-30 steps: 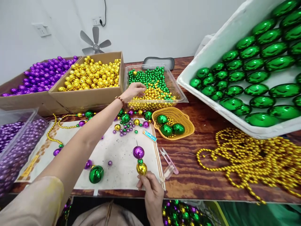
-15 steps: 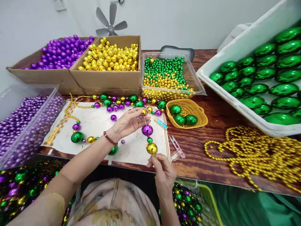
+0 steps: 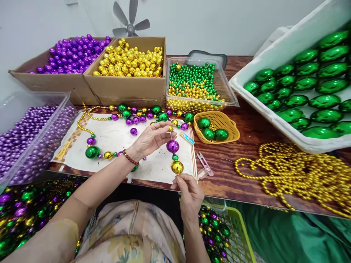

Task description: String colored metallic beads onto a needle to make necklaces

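Observation:
My left hand (image 3: 150, 140) is pinched on a small gold bead (image 3: 170, 128) at the top of a thin upright needle. Threaded below it are a purple ball (image 3: 173, 146), a small green bead (image 3: 174, 157) and a gold ball (image 3: 177, 167). My right hand (image 3: 188, 194) pinches the string just under the gold ball, at the table's front edge. A finished stretch of mixed beads (image 3: 128, 117) curves over the white cloth (image 3: 115, 140) behind my hands.
Boxes of purple balls (image 3: 71, 54) and gold balls (image 3: 131, 60) stand at the back, beside a clear tub of green and gold beads (image 3: 194, 86). A yellow basket (image 3: 218, 128), snips (image 3: 204, 166), gold bead strands (image 3: 304, 175), a white tray of green balls (image 3: 301, 87) lie right.
My left hand came back from the clear tub with a small gold bead and now holds it at the needle's tip. The view shifted down and left.

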A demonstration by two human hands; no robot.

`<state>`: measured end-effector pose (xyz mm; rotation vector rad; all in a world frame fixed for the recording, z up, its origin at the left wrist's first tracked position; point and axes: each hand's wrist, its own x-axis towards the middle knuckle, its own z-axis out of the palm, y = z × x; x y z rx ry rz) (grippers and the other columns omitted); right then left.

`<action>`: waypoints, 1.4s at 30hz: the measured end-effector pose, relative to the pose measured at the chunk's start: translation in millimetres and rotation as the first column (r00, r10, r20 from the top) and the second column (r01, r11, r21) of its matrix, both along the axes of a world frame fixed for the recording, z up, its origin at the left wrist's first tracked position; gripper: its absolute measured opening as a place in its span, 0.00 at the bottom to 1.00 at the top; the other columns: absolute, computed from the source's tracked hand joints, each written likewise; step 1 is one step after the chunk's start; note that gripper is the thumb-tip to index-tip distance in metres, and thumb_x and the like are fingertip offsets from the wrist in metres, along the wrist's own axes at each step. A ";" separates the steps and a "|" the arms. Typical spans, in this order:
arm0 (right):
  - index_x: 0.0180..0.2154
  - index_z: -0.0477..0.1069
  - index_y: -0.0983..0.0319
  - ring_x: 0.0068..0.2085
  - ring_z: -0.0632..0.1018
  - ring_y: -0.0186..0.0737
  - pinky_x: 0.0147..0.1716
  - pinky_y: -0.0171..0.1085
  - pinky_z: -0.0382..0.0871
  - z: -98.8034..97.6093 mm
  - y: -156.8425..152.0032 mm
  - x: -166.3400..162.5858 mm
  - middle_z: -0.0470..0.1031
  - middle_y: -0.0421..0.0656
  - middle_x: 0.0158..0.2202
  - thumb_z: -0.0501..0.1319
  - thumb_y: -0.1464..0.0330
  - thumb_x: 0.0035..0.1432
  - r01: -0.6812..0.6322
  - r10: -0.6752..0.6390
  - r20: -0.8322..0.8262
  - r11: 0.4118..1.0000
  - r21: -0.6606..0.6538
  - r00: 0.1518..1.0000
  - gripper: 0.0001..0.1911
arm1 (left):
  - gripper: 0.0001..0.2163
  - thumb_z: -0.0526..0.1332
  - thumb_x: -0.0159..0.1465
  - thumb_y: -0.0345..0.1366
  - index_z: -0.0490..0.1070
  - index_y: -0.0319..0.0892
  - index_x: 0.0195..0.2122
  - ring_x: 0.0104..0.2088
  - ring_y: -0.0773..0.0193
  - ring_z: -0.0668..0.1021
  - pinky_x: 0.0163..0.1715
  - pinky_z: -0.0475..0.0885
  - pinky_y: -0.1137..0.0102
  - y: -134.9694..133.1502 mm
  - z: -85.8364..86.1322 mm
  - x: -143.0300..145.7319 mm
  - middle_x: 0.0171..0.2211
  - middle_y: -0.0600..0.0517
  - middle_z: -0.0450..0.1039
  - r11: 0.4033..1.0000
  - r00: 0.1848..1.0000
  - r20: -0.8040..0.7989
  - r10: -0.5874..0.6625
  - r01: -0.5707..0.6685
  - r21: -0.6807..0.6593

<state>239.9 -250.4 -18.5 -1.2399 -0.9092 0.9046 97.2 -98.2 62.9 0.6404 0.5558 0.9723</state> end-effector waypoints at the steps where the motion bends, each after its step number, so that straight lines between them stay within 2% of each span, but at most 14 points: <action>1: 0.29 0.75 0.62 0.20 0.75 0.32 0.23 0.31 0.72 -0.2 -0.4 -0.3 0.75 0.37 0.22 0.65 0.64 0.60 0.005 -0.005 -0.004 1.000 -0.002 1.000 0.09 | 0.06 0.69 0.61 0.31 0.78 0.39 0.40 0.36 0.64 0.83 0.44 0.75 0.68 -0.1 -0.4 0.3 0.33 0.50 0.81 1.000 1.000 -0.008 -0.002 0.002 0.010; 8: 0.30 0.76 0.62 0.21 0.76 0.33 0.26 0.33 0.72 -4.9 3.5 -5.4 0.77 0.38 0.23 0.67 0.62 0.57 0.012 -0.018 -0.107 0.998 -0.061 0.994 0.10 | 0.12 0.70 0.57 0.28 0.79 0.39 0.43 0.37 0.66 0.82 0.41 0.73 0.71 -7.5 -7.3 5.5 0.36 0.50 0.80 0.997 0.992 -0.118 0.036 -0.027 0.079; 12: 0.29 0.75 0.62 0.21 0.74 0.33 0.26 0.34 0.70 -17.3 12.4 -15.8 0.77 0.38 0.23 0.68 0.60 0.55 0.012 -0.033 -0.156 0.991 -0.136 0.987 0.12 | 0.10 0.68 0.63 0.36 0.77 0.40 0.43 0.35 0.67 0.81 0.37 0.74 0.71 -22.2 -22.0 19.3 0.39 0.49 0.78 0.998 0.994 -0.090 0.066 -0.066 0.009; 15: 0.27 0.74 0.62 0.20 0.73 0.32 0.25 0.34 0.69 -28.7 14.8 -22.8 0.76 0.38 0.22 0.68 0.58 0.54 0.001 -0.031 -0.173 0.985 -0.171 0.984 0.14 | 0.12 0.64 0.66 0.43 0.74 0.43 0.46 0.32 0.69 0.80 0.29 0.73 0.74 -30.3 -36.3 37.7 0.40 0.50 0.75 0.984 0.975 -0.134 0.175 -0.178 -0.008; 18: 0.28 0.74 0.62 0.21 0.74 0.34 0.25 0.34 0.70 -34.4 13.0 -15.5 0.76 0.38 0.22 0.69 0.56 0.52 -0.070 0.038 -0.151 0.975 -0.209 0.988 0.15 | 0.13 0.62 0.67 0.45 0.73 0.43 0.47 0.25 0.73 0.76 0.19 0.64 0.79 -31.3 -51.5 53.4 0.38 0.51 0.74 0.968 0.933 -0.258 0.252 -0.243 0.067; 20: 0.31 0.76 0.62 0.22 0.76 0.35 0.22 0.34 0.70 -33.6 13.9 0.1 0.77 0.39 0.24 0.71 0.56 0.49 -0.114 0.089 -0.113 0.962 -0.247 0.990 0.16 | 0.14 0.60 0.67 0.45 0.74 0.42 0.48 0.23 0.75 0.73 0.17 0.61 0.79 -31.3 -61.2 57.5 0.36 0.51 0.73 0.970 0.914 -0.335 0.230 -0.185 0.159; 22: 0.36 0.78 0.63 0.21 0.76 0.34 0.22 0.33 0.70 -30.6 18.8 19.9 0.80 0.41 0.28 0.71 0.56 0.50 -0.004 -0.009 -0.053 0.973 -0.231 0.999 0.18 | 0.15 0.59 0.68 0.44 0.73 0.43 0.52 0.23 0.74 0.72 0.19 0.63 0.78 -33.9 -69.2 57.3 0.33 0.52 0.73 0.953 0.885 -0.433 0.172 -0.038 0.301; 24: 0.38 0.78 0.62 0.21 0.76 0.32 0.20 0.32 0.69 -27.4 26.5 37.3 0.81 0.42 0.32 0.71 0.56 0.51 0.113 -0.122 -0.050 0.980 -0.161 0.991 0.18 | 0.17 0.60 0.68 0.41 0.71 0.45 0.56 0.26 0.71 0.73 0.26 0.67 0.76 -39.2 -75.3 55.1 0.32 0.53 0.74 0.875 0.817 -0.559 0.142 0.161 0.458; 27: 0.36 0.79 0.63 0.18 0.73 0.31 0.17 0.29 0.64 -26.1 38.0 50.8 0.77 0.38 0.23 0.73 0.58 0.48 0.098 -0.111 -0.131 0.990 -0.103 0.985 0.18 | 0.21 0.60 0.67 0.39 0.67 0.46 0.62 0.35 0.65 0.77 0.38 0.70 0.71 -46.9 -82.1 51.8 0.36 0.50 0.77 0.709 0.687 -0.696 0.209 0.383 0.591; 30: 0.34 0.79 0.63 0.17 0.72 0.31 0.15 0.29 0.60 -29.5 43.9 49.3 0.74 0.36 0.20 0.74 0.59 0.45 0.072 -0.086 -0.212 0.995 -0.073 0.973 0.17 | 0.24 0.60 0.68 0.41 0.64 0.45 0.64 0.39 0.60 0.79 0.40 0.69 0.68 -49.2 -88.9 49.2 0.41 0.47 0.78 0.618 0.594 -0.759 0.267 0.499 0.608; 33: 0.32 0.78 0.63 0.16 0.71 0.31 0.14 0.29 0.58 -33.5 45.0 40.4 0.73 0.36 0.18 0.74 0.59 0.44 0.073 -0.090 -0.248 0.995 -0.074 0.965 0.17 | 0.24 0.60 0.68 0.42 0.64 0.45 0.64 0.37 0.59 0.79 0.38 0.68 0.69 -48.4 -94.9 47.2 0.41 0.46 0.79 0.566 0.515 -0.804 0.296 0.583 0.583; 35: 0.29 0.76 0.64 0.16 0.70 0.30 0.15 0.29 0.59 -34.2 45.8 35.4 0.72 0.35 0.17 0.75 0.60 0.43 0.119 -0.130 -0.219 0.991 -0.064 0.967 0.16 | 0.21 0.59 0.68 0.42 0.66 0.46 0.62 0.37 0.59 0.79 0.37 0.67 0.69 -48.2 -97.0 46.2 0.41 0.46 0.79 0.548 0.496 -0.809 0.315 0.601 0.582; 39: 0.28 0.73 0.63 0.16 0.70 0.29 0.17 0.29 0.63 -30.4 51.8 47.8 0.72 0.34 0.17 0.71 0.61 0.49 0.279 -0.280 -0.128 0.960 -0.028 0.951 0.13 | 0.11 0.59 0.69 0.39 0.75 0.46 0.49 0.40 0.59 0.78 0.38 0.66 0.70 -49.6 -96.3 42.7 0.42 0.47 0.78 0.530 0.511 -0.800 0.313 0.605 0.594; 42: 0.28 0.68 0.60 0.16 0.70 0.31 0.15 0.30 0.64 -25.7 57.3 78.8 0.72 0.33 0.19 0.68 0.62 0.50 0.531 -0.514 -0.219 0.847 0.025 0.829 0.11 | 0.09 0.59 0.68 0.38 0.77 0.45 0.45 0.39 0.59 0.78 0.37 0.66 0.71 -49.9 -95.1 38.3 0.40 0.47 0.78 0.528 0.476 -0.825 0.306 0.636 0.563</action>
